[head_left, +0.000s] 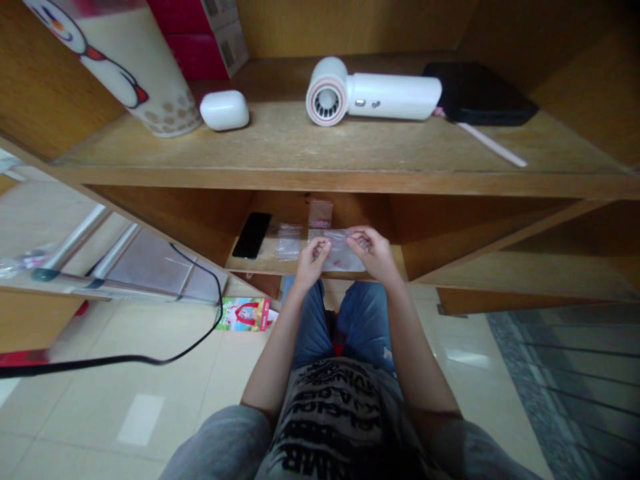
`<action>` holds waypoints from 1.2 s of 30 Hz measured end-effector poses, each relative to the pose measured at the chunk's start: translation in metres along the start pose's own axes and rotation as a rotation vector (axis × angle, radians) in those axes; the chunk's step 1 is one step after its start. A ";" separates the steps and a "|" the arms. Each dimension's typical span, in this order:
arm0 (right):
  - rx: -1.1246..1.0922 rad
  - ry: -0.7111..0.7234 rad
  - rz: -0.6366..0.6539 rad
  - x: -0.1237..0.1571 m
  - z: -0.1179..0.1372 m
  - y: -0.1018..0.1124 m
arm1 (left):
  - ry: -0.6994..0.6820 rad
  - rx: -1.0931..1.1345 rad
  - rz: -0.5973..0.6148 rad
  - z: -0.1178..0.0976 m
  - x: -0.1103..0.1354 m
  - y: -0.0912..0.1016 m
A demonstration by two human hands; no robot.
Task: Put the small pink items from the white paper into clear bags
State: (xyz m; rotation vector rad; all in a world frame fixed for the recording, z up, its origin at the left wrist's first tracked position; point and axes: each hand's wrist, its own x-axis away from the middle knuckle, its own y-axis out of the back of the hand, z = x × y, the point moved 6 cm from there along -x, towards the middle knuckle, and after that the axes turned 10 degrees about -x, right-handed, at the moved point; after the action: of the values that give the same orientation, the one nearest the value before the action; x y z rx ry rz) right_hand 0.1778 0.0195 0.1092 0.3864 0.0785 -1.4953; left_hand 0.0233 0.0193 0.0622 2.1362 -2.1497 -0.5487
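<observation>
Over the lower shelf, a clear plastic bag is stretched between my two hands. My left hand pinches its left side, and my right hand grips the upper right edge. Something small and pinkish shows faintly inside the bag; I cannot make out what it is. Just behind lies a small clear bag with pink bits. Flat clear bags rest to the left of my left hand, and a black phone lies farther left on the same shelf.
On the upper shelf stand a bubble tea cup, a white earbud case, a white handheld fan, a black flat object and a red box. A black cable hangs at left. A colourful booklet lies on the floor.
</observation>
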 end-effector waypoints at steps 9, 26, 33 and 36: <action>-0.255 -0.171 -0.248 0.020 -0.037 -0.027 | 0.138 0.156 -0.139 0.004 0.014 -0.022; -0.216 -0.192 -0.324 0.032 -0.040 -0.028 | 0.106 0.068 -0.095 0.004 0.010 -0.014; -0.254 -0.208 -0.357 0.038 -0.046 -0.027 | 0.156 0.129 -0.091 0.007 0.013 -0.018; -0.253 -0.221 -0.353 0.039 -0.051 -0.026 | 0.130 0.095 -0.119 0.003 0.014 -0.017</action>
State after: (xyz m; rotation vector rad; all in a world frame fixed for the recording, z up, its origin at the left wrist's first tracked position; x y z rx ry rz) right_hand 0.1649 -0.0029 0.0451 -0.0009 0.1644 -1.8416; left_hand 0.0376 0.0064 0.0512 2.2911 -2.0292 -0.3107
